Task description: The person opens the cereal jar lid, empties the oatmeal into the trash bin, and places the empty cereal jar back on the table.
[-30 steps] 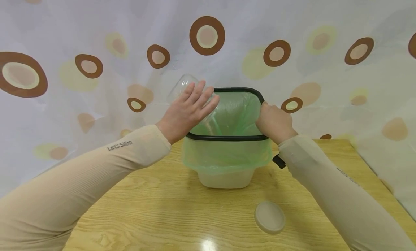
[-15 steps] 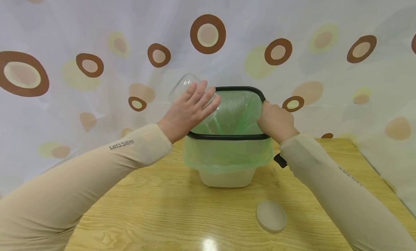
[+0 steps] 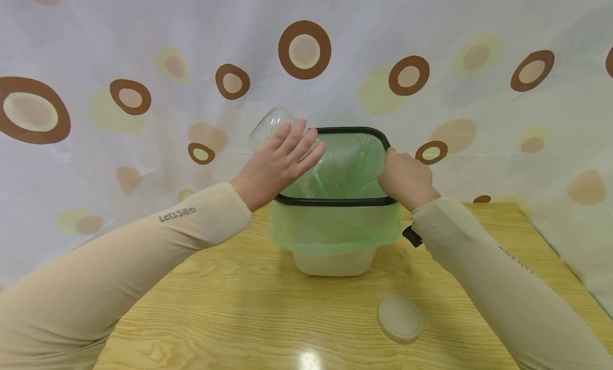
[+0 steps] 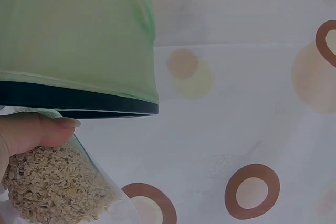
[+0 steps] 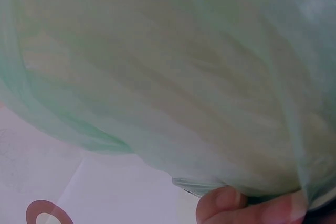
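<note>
Spilling flakes (image 4: 55, 184) outside the bin (image 3: 335, 263) looks the main risk: left hand (image 3: 279, 161) clasps the tilted jar (image 3: 270, 125) near upper centre, right hand (image 3: 406, 178) grips black rim (image 3: 335, 202) right of centre; either slipping could misalign them.

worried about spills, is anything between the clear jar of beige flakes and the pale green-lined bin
Nothing visible: the left hand holds the jar tilted over the black rim of the bin, partly blocking the view.
</note>
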The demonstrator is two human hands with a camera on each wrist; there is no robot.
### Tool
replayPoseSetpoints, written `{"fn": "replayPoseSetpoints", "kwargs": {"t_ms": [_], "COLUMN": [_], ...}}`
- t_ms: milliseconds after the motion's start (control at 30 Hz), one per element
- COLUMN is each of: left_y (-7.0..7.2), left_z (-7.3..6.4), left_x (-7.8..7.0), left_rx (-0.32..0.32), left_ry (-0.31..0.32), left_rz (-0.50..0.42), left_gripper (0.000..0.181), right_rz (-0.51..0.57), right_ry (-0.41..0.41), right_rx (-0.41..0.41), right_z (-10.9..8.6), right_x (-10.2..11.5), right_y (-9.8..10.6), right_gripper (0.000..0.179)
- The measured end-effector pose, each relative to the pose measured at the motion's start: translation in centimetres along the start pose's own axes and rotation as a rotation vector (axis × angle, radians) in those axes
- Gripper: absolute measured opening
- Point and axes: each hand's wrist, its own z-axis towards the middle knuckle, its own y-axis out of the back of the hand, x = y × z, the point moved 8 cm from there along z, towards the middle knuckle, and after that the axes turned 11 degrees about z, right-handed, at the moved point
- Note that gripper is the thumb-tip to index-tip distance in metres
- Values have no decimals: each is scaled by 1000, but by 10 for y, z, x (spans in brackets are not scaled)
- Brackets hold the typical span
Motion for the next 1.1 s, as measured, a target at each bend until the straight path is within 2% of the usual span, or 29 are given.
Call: {"fn": "replayPoseSetpoints", "kwargs": {"t_ms": [167, 567, 967, 1100], "left_y": [0, 3, 2, 2], "left_z": [-1, 0, -3, -4], "left_x": [-2, -2, -1, 0], "left_rx": [12, 5, 62, 55], "left_ry": [-27, -41, -66, -67], "left_rz": [15, 46, 70, 75], "left_gripper": [50, 49, 57, 55], "right_rz": [-5, -8, -4, -4], "right_ry": [-5, -2, 1, 1], "right_rx": [7, 9, 6, 9], "right_z": [0, 0, -1, -1], "right_x": [0, 0, 1, 1], "right_y": [0, -1, -1, 0], "right_gripper": [53, 52, 51, 52]}}
